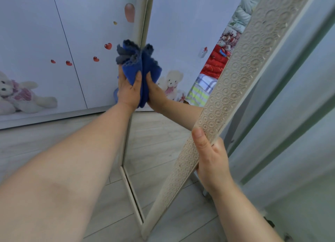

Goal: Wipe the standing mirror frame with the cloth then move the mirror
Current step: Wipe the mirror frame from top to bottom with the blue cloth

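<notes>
Mirror: a tall standing mirror (pixel 163 133) leaning through the middle of the frame, its foot on the floor at bottom centre and its top out of view above.
Frame: pale cream; the right rail (pixel 241 89) is broad and embossed with rows of small circles, running from upper right down to bottom centre; the left rail (pixel 140 24) is seen nearly edge-on and looks thin and plain.
Glass: reflects the cabinet doors, a teddy-bear print, stacked bedding and the person's own forearm.
Cloth: a blue cloth (pixel 139 64), bunched, with a greyer side showing at its top, pressed against the left rail left of centre in the upper half.
Left hand: the left hand (pixel 128 91) is closed around the cloth, thumb on its front, holding it to the rail; its mirror image meets it on the glass.
Right hand: the right hand (pixel 212 162), at lower right, is clamped on the right rail, thumb on the embossed face and fingers behind the edge, apparently steadying the mirror.
Progress: wiping looks under way on the left rail, at about mid-height of what shows.
Done: cannot tell which parts are already wiped; the embossed rail shows darker specks in its pattern near the top.
Left: the rest of the frame, probably, then moving the mirror, which is not yet lifted.
Surroundings: grey plank floor (pixel 54 142); white cabinet (pixel 54 42) with heart stickers at upper left; pale curtain (pixel 299 114) at right.
</notes>
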The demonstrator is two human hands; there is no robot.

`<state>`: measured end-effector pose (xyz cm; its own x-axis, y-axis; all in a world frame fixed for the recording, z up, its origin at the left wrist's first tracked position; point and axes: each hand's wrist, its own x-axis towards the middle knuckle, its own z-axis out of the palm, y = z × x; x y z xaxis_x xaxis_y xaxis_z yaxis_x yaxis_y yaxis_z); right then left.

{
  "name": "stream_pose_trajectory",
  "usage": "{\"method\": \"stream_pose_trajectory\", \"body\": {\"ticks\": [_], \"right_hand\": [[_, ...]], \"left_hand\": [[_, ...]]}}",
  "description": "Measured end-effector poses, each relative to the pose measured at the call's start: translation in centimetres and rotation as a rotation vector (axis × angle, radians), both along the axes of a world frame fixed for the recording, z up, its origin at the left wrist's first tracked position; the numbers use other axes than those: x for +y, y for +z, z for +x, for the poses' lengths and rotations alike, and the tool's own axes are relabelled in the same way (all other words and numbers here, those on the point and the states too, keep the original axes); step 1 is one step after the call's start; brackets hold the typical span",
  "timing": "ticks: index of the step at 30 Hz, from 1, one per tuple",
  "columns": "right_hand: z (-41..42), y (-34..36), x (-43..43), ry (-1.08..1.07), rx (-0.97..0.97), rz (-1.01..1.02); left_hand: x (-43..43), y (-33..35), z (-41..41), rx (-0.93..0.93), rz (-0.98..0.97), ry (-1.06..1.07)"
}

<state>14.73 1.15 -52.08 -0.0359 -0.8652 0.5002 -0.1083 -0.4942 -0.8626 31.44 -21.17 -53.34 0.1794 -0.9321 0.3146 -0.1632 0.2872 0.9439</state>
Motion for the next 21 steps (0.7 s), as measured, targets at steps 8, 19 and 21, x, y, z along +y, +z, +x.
{"method": "stream_pose_trajectory", "body": {"ticks": [8, 19, 21], "right_hand": [[0.1, -0.5, -0.8, 0.145, -0.013, 0.095], [6.0, -9.9, -17.2, 0.561, -0.311, 0.953], [5.5, -6.7, -17.9, 0.562, -0.454, 0.869]], "left_hand": [[3.3, -10.7, 1.6, 0.175, 0.474, 0.001], [5.2, -9.5, -1.6, 0.388, 0.587, 0.089], [4.6, -5.6, -2.1, 0.346, 0.432, 0.048]]}}
